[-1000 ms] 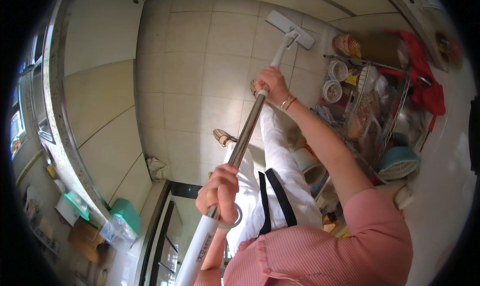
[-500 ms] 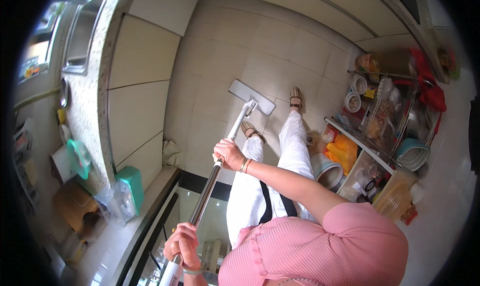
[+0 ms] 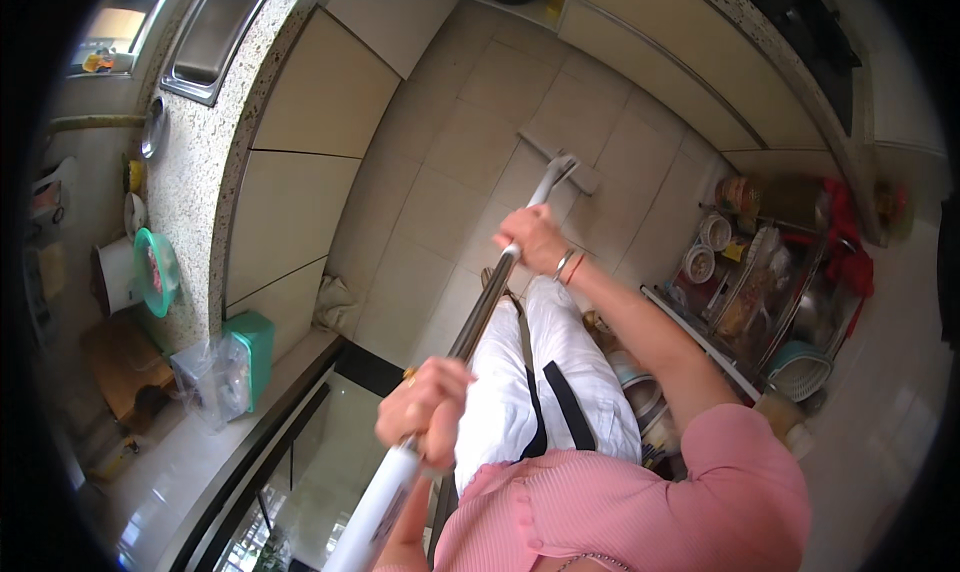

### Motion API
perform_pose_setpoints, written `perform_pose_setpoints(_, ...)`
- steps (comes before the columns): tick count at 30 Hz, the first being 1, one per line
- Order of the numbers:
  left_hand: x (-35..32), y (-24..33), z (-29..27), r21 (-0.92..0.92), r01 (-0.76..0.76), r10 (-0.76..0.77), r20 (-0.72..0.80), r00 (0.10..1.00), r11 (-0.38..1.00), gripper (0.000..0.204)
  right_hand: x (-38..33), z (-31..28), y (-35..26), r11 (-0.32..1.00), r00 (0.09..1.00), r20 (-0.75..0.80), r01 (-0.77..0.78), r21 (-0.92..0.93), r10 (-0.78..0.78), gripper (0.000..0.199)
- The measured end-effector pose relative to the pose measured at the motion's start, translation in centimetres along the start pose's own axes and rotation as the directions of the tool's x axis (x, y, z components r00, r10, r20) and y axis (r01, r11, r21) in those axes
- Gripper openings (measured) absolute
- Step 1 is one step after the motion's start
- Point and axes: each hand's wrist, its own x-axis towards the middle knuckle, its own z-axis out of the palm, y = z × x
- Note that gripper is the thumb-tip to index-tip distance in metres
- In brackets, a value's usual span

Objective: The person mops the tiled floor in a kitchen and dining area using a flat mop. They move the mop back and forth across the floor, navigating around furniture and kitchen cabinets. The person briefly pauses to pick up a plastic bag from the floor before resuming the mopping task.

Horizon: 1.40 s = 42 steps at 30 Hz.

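Observation:
A flat mop [image 3: 480, 314] with a white and silver pole runs slantwise from the bottom left up to the far floor. Higher up the pole, my right hand [image 3: 537, 240] wraps around it by a white joint. My left hand [image 3: 428, 412] is closed around the pole lower down, just above its thick white end. On the tiles ahead of my feet lies the flat mop head [image 3: 588, 179], seen at a slant and partly hidden behind its joint.
Cream cabinets [image 3: 310, 202] with a speckled counter and steel sink [image 3: 225, 32] line the left. A green bin [image 3: 250, 357] stands at lower left. At right is a crowded rack [image 3: 770, 282]. A crumpled cloth [image 3: 335, 302] lies at the cabinet foot.
Both hands have moved forward and to the right with the mop. The mop head has slid farther from my feet, toward the upper right. My view has shifted too.

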Motion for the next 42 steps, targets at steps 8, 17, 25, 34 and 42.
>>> perform_pose_setpoints(8,5.5,-13.3,9.1,-0.103,-0.035,0.036,0.001,0.999,0.994,0.030,3.5,-7.4,16.4,0.983,0.962,0.234,-0.165,0.081,0.142,0.021)
perform_pose_setpoints(17,2.8,-11.4,3.0,0.159,0.435,-0.407,-0.180,0.896,0.887,0.032,3.7,1.2,15.4,0.999,0.871,0.489,-0.049,-0.013,0.049,0.012)
perform_pose_setpoints(25,-4.0,5.3,-4.7,0.299,0.477,-0.310,-0.466,0.829,0.826,0.037,1.7,8.2,-10.9,0.903,0.786,0.618,-0.249,0.349,-0.022,0.005)
perform_pose_setpoints(34,-1.9,2.7,-2.9,0.112,0.264,-0.224,-0.283,0.933,0.958,0.038,2.1,4.8,-6.6,0.915,0.817,0.562,-0.122,0.386,-0.128,0.004)
perform_pose_setpoints(42,0.5,-14.1,6.2,-0.049,0.280,-0.280,0.004,0.960,0.959,0.028,-3.6,-2.2,15.9,0.982,0.937,0.323,-0.169,0.084,0.134,0.019)
